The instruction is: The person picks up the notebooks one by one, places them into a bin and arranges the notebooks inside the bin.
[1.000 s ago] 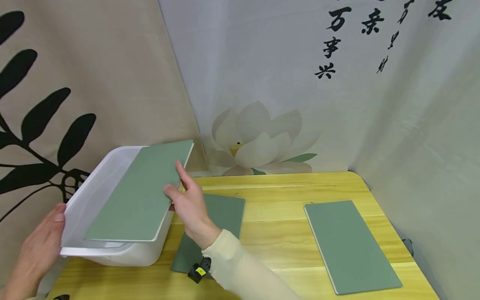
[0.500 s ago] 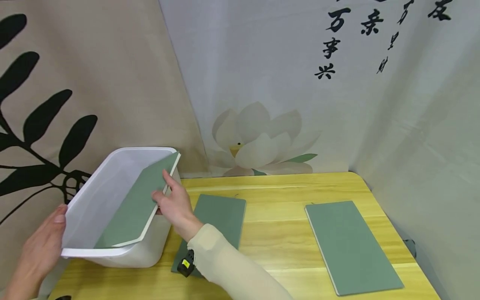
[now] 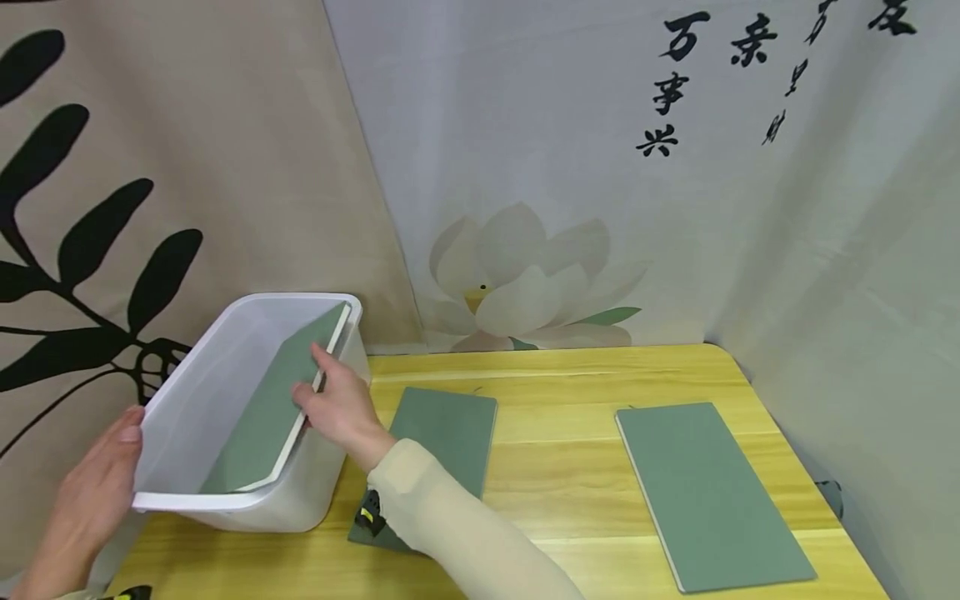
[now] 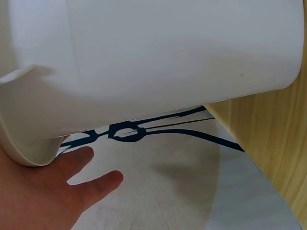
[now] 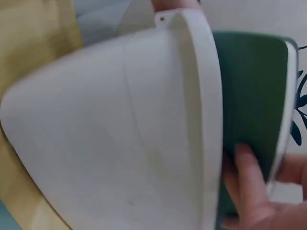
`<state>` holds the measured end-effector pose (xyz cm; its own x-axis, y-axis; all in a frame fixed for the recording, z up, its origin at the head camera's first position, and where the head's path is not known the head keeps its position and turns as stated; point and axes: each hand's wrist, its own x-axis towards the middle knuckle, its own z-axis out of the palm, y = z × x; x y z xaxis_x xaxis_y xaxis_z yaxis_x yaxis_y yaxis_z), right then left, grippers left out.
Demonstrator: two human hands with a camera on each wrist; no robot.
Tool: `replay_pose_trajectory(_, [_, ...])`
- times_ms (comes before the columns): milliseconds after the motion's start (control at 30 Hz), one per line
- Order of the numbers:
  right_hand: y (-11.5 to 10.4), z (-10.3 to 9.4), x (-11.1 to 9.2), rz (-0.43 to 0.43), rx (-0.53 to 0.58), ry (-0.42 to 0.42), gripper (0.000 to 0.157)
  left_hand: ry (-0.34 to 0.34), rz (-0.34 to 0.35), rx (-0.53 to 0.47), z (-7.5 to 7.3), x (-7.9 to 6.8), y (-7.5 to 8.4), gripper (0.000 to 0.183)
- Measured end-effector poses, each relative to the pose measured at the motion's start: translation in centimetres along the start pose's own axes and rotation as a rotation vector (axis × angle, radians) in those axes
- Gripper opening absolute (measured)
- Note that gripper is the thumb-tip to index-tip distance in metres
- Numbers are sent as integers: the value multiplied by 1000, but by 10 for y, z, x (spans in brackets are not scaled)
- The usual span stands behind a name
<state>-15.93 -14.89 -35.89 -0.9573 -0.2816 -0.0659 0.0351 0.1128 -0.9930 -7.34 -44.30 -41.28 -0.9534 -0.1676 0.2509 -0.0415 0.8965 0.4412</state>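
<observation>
Green notebooks, 3 total: bin notebook (image 3: 262,425) left of centre; middle notebook (image 3: 453,433); far notebook (image 3: 712,496) lower right. White bin (image 3: 307,496): 1, lower left. Hands: 2, left hand (image 3: 93,492) and right hand (image 3: 341,408). Wooden worktop (image 3: 555,475): 1.

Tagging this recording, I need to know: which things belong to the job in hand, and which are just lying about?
Job in hand:
white bin, left hand touching its rim
green notebook, right hand gripping it, partly in bin

Lying about:
middle notebook and rightmost notebook on the table, perhaps waiting
printed backdrop, scenery only
</observation>
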Motion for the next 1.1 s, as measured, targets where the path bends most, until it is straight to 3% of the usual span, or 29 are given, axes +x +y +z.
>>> replay_pose_trajectory(133, [-6,-5,-1,-100,-255,-68,67,-11,-1,-3,0,1,1,57])
replay_pose_trajectory(233, [-6,-12,-6,-151,-355,-68,68,-22,5,-7,1,2,1,57])
replay_pose_trajectory(400, [8,-27,-16,-161,-277,-48,65,-14,11,-7,1,1,0,56])
replay_pose_trajectory(633, [28,-62,-35,-249,-159,-63,64,-29,-46,8,0,2,5,61])
replay_pose_trajectory(900, [52,-112,-68,-278,-201,-43,63,-22,-74,-9,5,2,6,61])
replay_pose_trajectory(1100, [70,-156,-95,-325,-334,17,60,-24,-148,-1,5,3,9,68])
